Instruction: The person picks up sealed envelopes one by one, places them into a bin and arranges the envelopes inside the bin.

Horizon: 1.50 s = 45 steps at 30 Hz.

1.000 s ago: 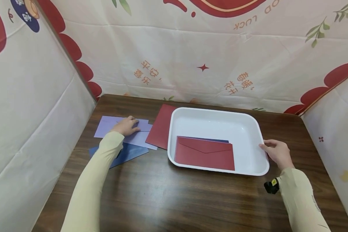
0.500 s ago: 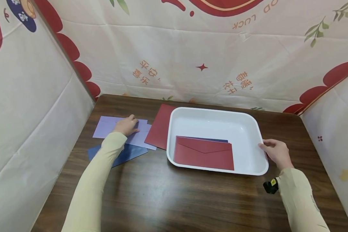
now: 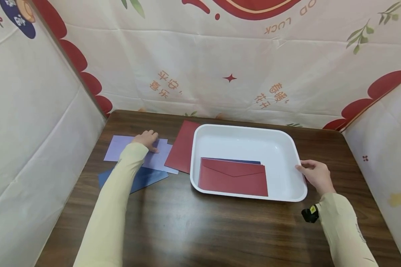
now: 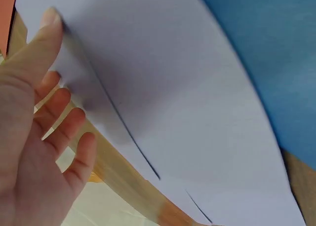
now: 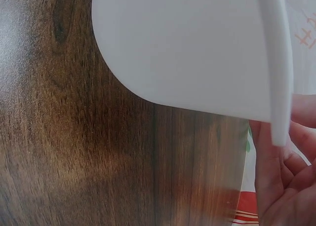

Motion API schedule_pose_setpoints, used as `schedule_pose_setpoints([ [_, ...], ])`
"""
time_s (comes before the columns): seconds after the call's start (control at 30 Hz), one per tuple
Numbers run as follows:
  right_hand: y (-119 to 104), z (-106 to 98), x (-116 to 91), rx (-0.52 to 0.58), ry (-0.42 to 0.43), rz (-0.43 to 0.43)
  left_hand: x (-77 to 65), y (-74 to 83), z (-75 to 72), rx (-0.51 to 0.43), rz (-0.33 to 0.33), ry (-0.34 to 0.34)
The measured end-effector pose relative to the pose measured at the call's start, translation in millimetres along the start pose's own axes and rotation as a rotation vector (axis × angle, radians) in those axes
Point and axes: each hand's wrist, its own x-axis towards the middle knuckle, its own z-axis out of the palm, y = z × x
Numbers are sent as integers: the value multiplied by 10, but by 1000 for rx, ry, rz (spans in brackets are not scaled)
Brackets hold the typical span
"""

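My left hand (image 3: 146, 140) lies over two overlapping pale lavender paper envelopes (image 3: 158, 159) on the left of the table. Its thumb touches the upper face beside a flap line, spread well away from the other fingers, which are loosely bent with their tips at the far edge. I cannot tell whether the fingertips reach beneath the paper. A blue paper envelope (image 3: 147, 180) lies slantwise on the near side of the lavender pair, partly hidden by my pale yellow sleeve (image 3: 103, 222).

My right hand (image 3: 317, 174) grips the right end of a shallow white rectangular tray (image 3: 282, 155) with rounded corners, thumb over the rim and fingers below it, closed on that edge. Inside the tray, toward its near left corner, a dark red paper envelope with a V-shaped flap (image 3: 234, 178) lies flat on top, a strip of dark blue paper (image 3: 242, 161) showing behind its far edge. Another red paper piece (image 3: 180, 148) lies between the lavender envelopes and the tray, whose left rim hides part of it. The table (image 3: 173, 222) is dark brown wood grain.
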Motion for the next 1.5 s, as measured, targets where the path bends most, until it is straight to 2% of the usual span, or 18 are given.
schedule_pose_setpoints([
  [0.17,9,5,-9,-2,4,-5,-5,24,-68,-82,-50,-58],
  [0.4,31,3,27,1,5,8,-3,38,-122,-101,-73,-97],
  [0.5,172,28,144,14,24,8,10,15,-126,-115,-78,-102],
  [0.57,192,35,173,19,20,13,13,-8,-121,-116,-74,-92],
  [0.67,471,100,376,-13,54,-27,-15,0,-139,-118,-61,-70],
  [0.8,587,116,470,-7,55,-16,-33,14,-149,-148,-40,-58],
  [0.9,390,63,338,31,28,24,-2,-8,-129,-167,-35,-60],
  [1.03,313,48,269,23,38,18,16,-13,-127,-196,-60,-79],
  [1.27,45,32,16,20,14,-15,-44,16,-138,-237,-120,-176],
  [1.5,-23,4,-32,4,22,-20,-103,76,-201,-293,-148,-209],
])
